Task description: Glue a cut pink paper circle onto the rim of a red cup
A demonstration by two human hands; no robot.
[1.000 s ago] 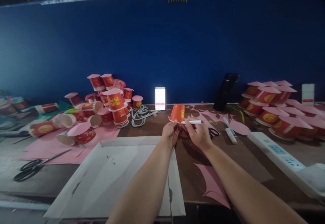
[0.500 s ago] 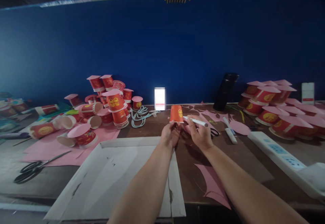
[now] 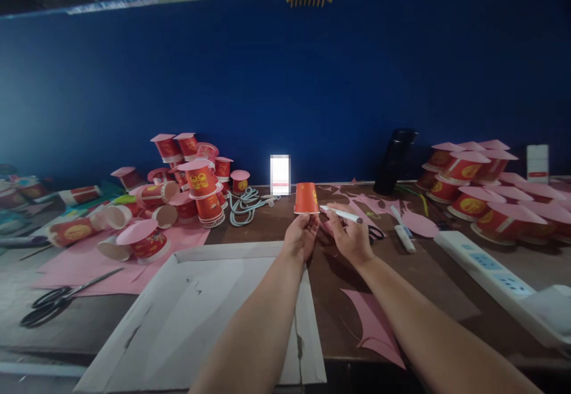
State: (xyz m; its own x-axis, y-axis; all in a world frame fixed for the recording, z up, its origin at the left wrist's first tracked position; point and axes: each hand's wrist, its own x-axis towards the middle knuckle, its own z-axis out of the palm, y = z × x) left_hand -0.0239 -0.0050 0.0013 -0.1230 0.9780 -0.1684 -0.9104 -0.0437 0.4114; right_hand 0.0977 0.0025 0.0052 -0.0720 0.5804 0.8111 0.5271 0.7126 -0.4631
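Note:
A red paper cup point(image 3: 306, 197) with gold print is held upside down by its rim in my left hand point(image 3: 301, 234), closed around the lower edge. My right hand point(image 3: 351, 239) is closed on a white marker pen point(image 3: 342, 213), its tip pointing left at the cup's side. Whether the tip touches the cup I cannot tell. Pink paper scraps point(image 3: 370, 209) and the dark handles of a pair of scissors point(image 3: 377, 233) lie just behind and beside my right hand. Below my left forearm is a white cardboard tray point(image 3: 200, 299).
Red cups with pink paper tops are piled at left point(image 3: 198, 177) and right point(image 3: 473, 171). Black scissors point(image 3: 49, 305) lie at far left. A coiled cable point(image 3: 243, 206), a black flask point(image 3: 395, 162), a glue stick point(image 3: 405, 239) and a power strip point(image 3: 486, 275) also occupy the table.
The cup has shifted slightly left and turned, so its gold print now shows only at the right edge. The pen has moved slightly left with my right hand.

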